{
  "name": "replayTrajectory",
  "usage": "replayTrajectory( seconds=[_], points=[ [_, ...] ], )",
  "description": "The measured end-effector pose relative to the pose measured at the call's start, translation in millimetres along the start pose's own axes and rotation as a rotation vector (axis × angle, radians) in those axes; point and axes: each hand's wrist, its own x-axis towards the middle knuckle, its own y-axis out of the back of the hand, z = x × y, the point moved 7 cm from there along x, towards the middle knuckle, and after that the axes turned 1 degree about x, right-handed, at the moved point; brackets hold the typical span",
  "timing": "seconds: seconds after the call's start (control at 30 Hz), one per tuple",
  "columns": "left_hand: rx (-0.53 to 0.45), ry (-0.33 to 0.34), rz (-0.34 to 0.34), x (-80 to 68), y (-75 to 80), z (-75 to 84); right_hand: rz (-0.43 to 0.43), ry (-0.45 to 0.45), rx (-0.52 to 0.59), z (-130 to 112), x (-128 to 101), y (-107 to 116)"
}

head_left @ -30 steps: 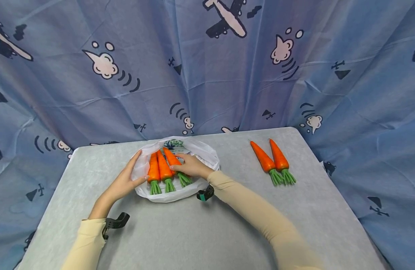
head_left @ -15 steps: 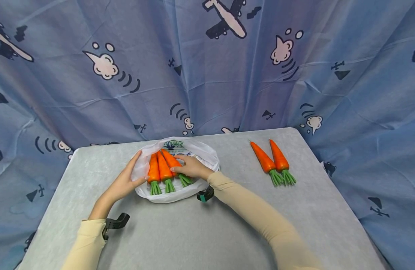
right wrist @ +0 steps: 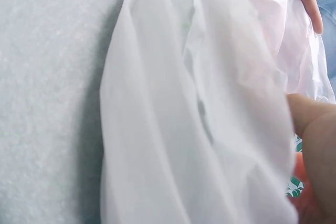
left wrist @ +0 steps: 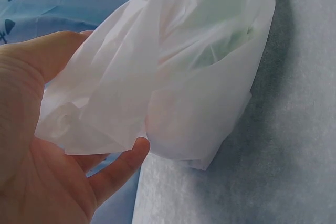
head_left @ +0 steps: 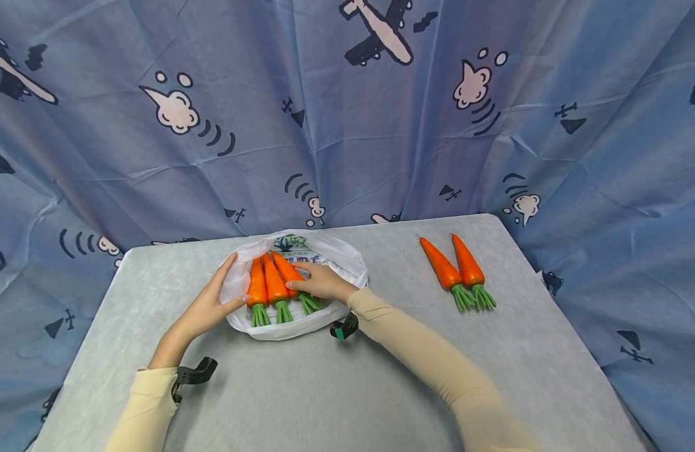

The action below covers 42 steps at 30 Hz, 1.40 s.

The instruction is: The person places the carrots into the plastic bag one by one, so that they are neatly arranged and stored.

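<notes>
At frame centre, your left hand [head_left: 204, 306] pinches the thin, floppy, slippery white bag [head_left: 347, 260] by its rim, while your right hand [head_left: 319, 280] grips a stiff, light carrot [head_left: 285, 267] inside.

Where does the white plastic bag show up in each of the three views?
Head: the white plastic bag lies centre frame on the grey table, open round three carrots, between both hands.
Left wrist: it fills the middle, its bunched edge gripped by the left hand.
Right wrist: it covers the centre and right, with the right hand at the right edge.
Shared landmark: the grey table beneath the bag.
</notes>
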Motion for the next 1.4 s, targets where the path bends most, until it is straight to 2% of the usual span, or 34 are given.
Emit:
replayTrajectory(
  seconds=[1.03, 1.4],
  points=[
    [0.003, -0.017, 0.007, 1.2, -1.9, 1.4, 0.022, -0.043, -0.009, -0.4, -3.5, -3.6],
    [-0.003, -0.009, 0.001, 0.4, -0.8, 1.6, 0.033, -0.025, -0.06, -1.2, -3.3, -3.1]
  ],
)
